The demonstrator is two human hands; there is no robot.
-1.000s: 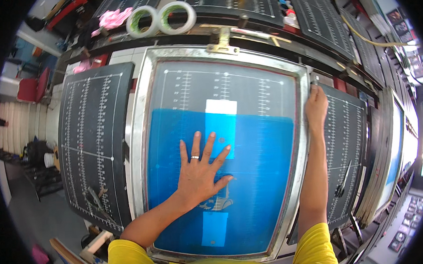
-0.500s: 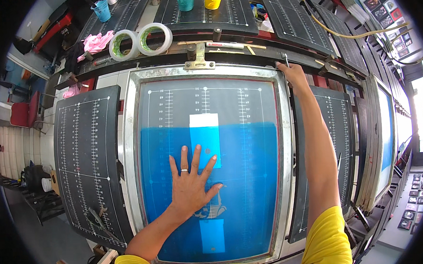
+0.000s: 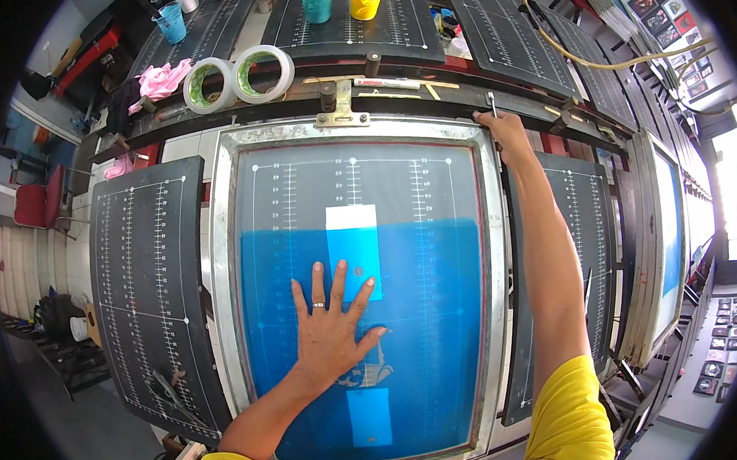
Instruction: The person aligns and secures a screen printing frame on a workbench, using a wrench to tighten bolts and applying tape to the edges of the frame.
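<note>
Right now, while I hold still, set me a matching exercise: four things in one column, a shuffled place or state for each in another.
1. Left hand
2. Right hand
3. Tape rolls
4. Yellow cup

A. Side by side, beyond the metal frame
B. Beside the teal cup
C. Fingers spread, over the blue screen
D. Near the frame's far right corner

Pairs: 1-C, 2-D, 3-A, 4-B

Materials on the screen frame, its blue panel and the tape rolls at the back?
Screen frame: metal, likely aluminium, dull and scuffed; silvery grey with worn streaks.
Blue panel: probably fine mesh under a smooth blue coating; ruled lines show through, but no weave is resolvable.
Tape rolls: probably clear plastic film, smooth; whitish, translucent-looking sides.
</note>
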